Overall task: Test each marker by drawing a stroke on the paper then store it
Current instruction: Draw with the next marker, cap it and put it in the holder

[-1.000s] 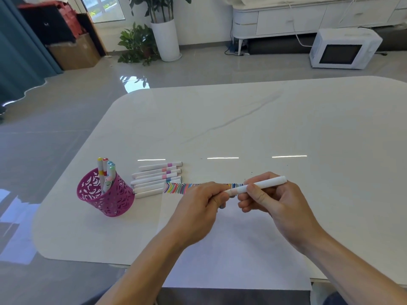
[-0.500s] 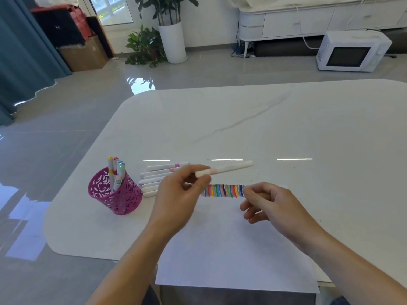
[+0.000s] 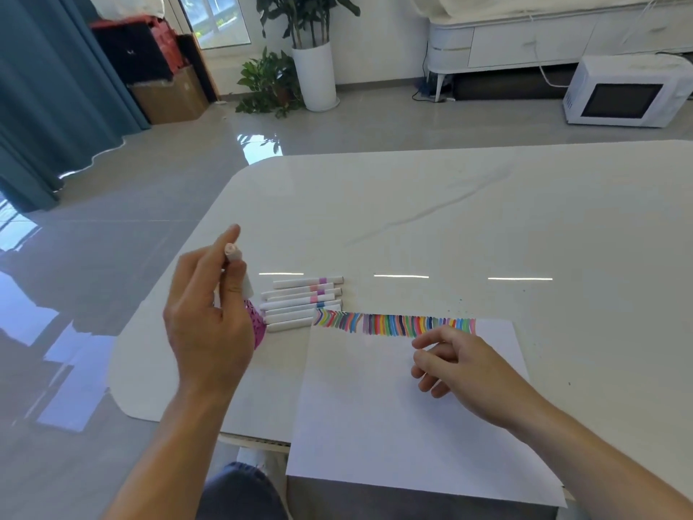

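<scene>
My left hand (image 3: pixel 208 324) holds a white marker (image 3: pixel 237 270) nearly upright, right over the pink lattice cup (image 3: pixel 257 326), which is mostly hidden behind the hand. Several white markers (image 3: pixel 303 304) with coloured bands lie in a row just right of the cup. A white paper sheet (image 3: pixel 393 414) lies in front of me, with a band of coloured strokes (image 3: pixel 393 323) along its far edge. My right hand (image 3: pixel 455 365) rests on the paper below the strokes, fingers loosely curled, holding nothing.
The white marble table (image 3: pixel 468 219) stretches far and right. On the floor beyond stand a potted plant (image 3: pixel 313 75), a white microwave (image 3: pixel 624 93) and a white cabinet (image 3: pixel 532 39). Blue curtains (image 3: pixel 45 88) hang on the left.
My left hand took the marker from the right hand, carried it left and tipped it upright over the pink cup. The right hand sank onto the paper, holding nothing.
</scene>
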### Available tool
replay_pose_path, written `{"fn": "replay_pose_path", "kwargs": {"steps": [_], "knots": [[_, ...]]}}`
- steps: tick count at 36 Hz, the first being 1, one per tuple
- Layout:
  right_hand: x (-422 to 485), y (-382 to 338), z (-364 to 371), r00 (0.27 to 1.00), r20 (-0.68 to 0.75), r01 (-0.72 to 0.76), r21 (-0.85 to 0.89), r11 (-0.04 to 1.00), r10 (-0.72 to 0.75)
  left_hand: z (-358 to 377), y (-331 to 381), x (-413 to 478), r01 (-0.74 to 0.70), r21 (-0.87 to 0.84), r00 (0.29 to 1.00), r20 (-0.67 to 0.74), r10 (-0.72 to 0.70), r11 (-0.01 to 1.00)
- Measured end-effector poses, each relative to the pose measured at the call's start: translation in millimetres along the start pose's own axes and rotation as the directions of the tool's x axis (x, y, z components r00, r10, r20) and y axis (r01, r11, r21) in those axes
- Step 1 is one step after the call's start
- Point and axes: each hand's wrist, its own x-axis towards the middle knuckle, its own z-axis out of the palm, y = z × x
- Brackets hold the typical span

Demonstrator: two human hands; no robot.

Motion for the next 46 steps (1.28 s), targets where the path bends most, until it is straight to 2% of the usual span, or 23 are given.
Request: {"fn": "replay_pose_path", "kwargs": {"steps": [8, 14, 25, 31, 36, 40, 46], "knots": [[4, 6, 2, 1.000, 0.005, 0.004, -0.100, 0.995, -0.003, -9, -16, 4, 0.057, 0.118, 0.998, 0.006, -0.058, 0.991], [5, 9, 3, 1.000, 0.008, -0.011, -0.129, 0.992, 0.012, -10, -31, 4, 0.182, 0.217, 0.969, 0.124, -0.212, 0.959], [5, 11, 3, 1.000, 0.006, -0.019, -0.144, 0.989, 0.020, -6, -44, 2, 0.228, 0.374, 0.953, 0.104, -0.285, 0.899], [6, 11, 3, 1.000, 0.011, -0.017, -0.154, 0.988, 0.019, -2, -43, 3, 0.273, 0.422, 0.932, 0.105, -0.345, 0.865], [6, 11, 2, 1.000, 0.013, -0.019, -0.158, 0.987, 0.021, 1, -40, 4, 0.347, 0.350, 0.910, 0.098, -0.403, 0.870], [6, 11, 2, 1.000, 0.014, -0.022, -0.156, 0.988, 0.025, 5, -31, 3, 0.309, 0.285, 0.937, 0.073, -0.342, 0.907], [4, 13, -2, 0.999, 0.010, -0.030, -0.158, 0.987, 0.032, 10, -13, -2, 0.101, 0.262, 0.986, 0.105, -0.132, 0.960]]}}
